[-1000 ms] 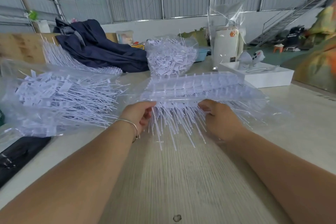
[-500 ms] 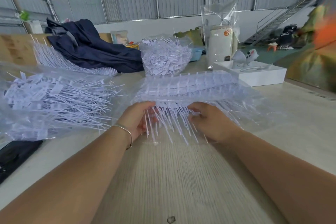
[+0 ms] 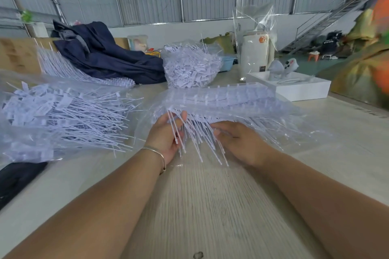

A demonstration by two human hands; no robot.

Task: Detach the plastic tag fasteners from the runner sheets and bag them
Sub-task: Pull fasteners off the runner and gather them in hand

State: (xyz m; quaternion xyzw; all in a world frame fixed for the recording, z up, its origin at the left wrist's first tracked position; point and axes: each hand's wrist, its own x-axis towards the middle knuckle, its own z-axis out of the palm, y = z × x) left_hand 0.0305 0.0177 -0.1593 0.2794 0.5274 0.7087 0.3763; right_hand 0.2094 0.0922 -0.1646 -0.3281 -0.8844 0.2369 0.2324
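1. Corrugated metal walls rise behind a pale wood-grain desk (image 3: 210,206) that we look down on from head height.
2. Our left hand (image 3: 166,134) lies palm up at the centre, thumb raised, fingers loosely curled around a few thin white stems of the tag fasteners (image 3: 197,139). A thin bangle (image 3: 156,153) circles that wrist.
3. Our right hand (image 3: 237,141) lies just to the right, knuckles up, fingers bent down into the same fringe of stems; whether it grips any we cannot tell.
4. Those stems hang from the runner sheets (image 3: 221,99), which sit just beyond both hands, inside a clear plastic bag (image 3: 284,115) that spreads to the right.
5. To the left, near our left hand, another clear bag (image 3: 27,143) holds a heap of loose fasteners (image 3: 63,115).
6. Farther back sit a mound of fasteners (image 3: 191,69), a dark blue garment (image 3: 105,59), a white box (image 3: 299,90) and a white cylinder (image 3: 255,57) wrapped in clear film.
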